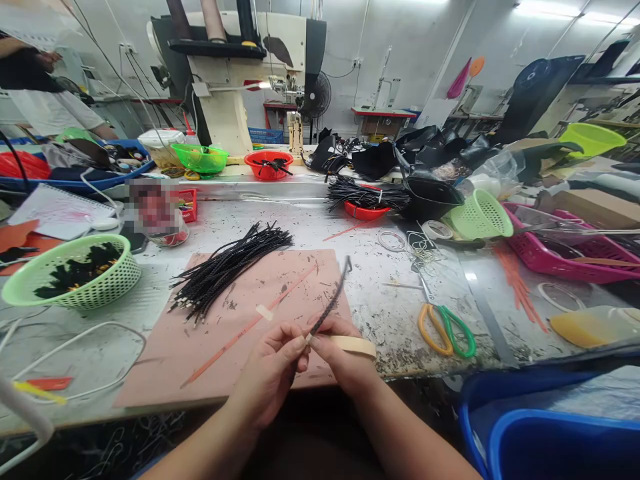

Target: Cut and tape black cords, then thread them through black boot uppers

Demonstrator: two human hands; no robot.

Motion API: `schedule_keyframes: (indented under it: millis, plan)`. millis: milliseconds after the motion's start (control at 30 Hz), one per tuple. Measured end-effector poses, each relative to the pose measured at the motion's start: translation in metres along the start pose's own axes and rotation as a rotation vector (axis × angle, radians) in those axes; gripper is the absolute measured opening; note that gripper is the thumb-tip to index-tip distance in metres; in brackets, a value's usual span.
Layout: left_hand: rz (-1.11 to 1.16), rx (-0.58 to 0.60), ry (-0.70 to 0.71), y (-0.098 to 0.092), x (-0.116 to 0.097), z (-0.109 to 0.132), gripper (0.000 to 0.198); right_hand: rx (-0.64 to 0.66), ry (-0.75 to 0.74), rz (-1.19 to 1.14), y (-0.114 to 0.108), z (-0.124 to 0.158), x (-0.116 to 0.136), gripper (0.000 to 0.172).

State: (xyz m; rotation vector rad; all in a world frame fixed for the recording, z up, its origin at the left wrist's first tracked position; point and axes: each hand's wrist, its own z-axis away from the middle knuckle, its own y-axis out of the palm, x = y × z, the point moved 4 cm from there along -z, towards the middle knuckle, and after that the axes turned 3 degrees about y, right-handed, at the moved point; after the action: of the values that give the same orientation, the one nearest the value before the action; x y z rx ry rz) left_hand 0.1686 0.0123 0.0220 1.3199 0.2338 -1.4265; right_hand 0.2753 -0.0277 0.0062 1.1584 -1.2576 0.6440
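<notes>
A black braided cord (331, 301) rises from between my two hands, its far tip bent over. At its near end is a small whitish piece, apparently tape, which my left hand (273, 367) pinches between thumb and fingers. My right hand (345, 363) grips the same cord just beside it, fingertips close to those of the left. A roll of masking tape (354, 346) sits at my right hand, partly hidden by it. Beyond lies a bundle of black braided cords (235, 267) with whitish ends, on a pinkish board (210, 360).
Orange-and-green-handled scissors (447, 331) lie right of the board. A green basket (125, 273) of black pieces stands left. A red bowl (367, 212) heaped with black strips is farther back. Blue bins (560, 427) stand at lower right; a sewing machine (220, 80) rises behind.
</notes>
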Motion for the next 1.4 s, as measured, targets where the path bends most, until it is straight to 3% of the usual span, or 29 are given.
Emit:
schedule_keyframes:
  millis: [233, 367, 533, 667, 900, 1167, 1300, 1400]
  plan:
    - [-0.205, -0.006, 0.155, -0.009, -0.003, -0.002, 0.022, 0.022, -0.125, 0.216, 0.002, -0.001, 0.012, 0.008]
    - [-0.171, 0.055, 0.032, -0.005, -0.001, 0.0, 0.026, 0.111, -0.232, 0.28, 0.001, -0.004, 0.02, 0.004]
    - [-0.091, 0.153, -0.133, 0.003, 0.0, 0.002, 0.028, 0.252, -0.237, 0.297, -0.001, -0.006, 0.023, 0.009]
    - [-0.095, 0.186, -0.204, 0.004, 0.001, 0.003, 0.032, 0.282, -0.278, 0.298, -0.001, -0.005, 0.025, 0.007]
    - [-0.359, 0.092, 0.068, -0.007, -0.006, 0.001, 0.022, 0.158, -0.235, 0.351, -0.001, -0.004, 0.021, 0.005]
    - [-0.745, 0.068, 0.284, -0.006, -0.012, 0.003, 0.022, 0.16, -0.312, 0.516, 0.002, -0.003, 0.024, 0.006]
    - [-0.695, 0.073, 0.182, -0.009, -0.008, -0.002, 0.026, 0.304, -0.46, 0.716, -0.001, -0.007, 0.027, 0.006]
    - [-0.528, 0.006, 0.127, -0.018, -0.008, -0.005, 0.026, 0.315, -0.535, 0.884, -0.019, -0.019, 0.027, 0.013]
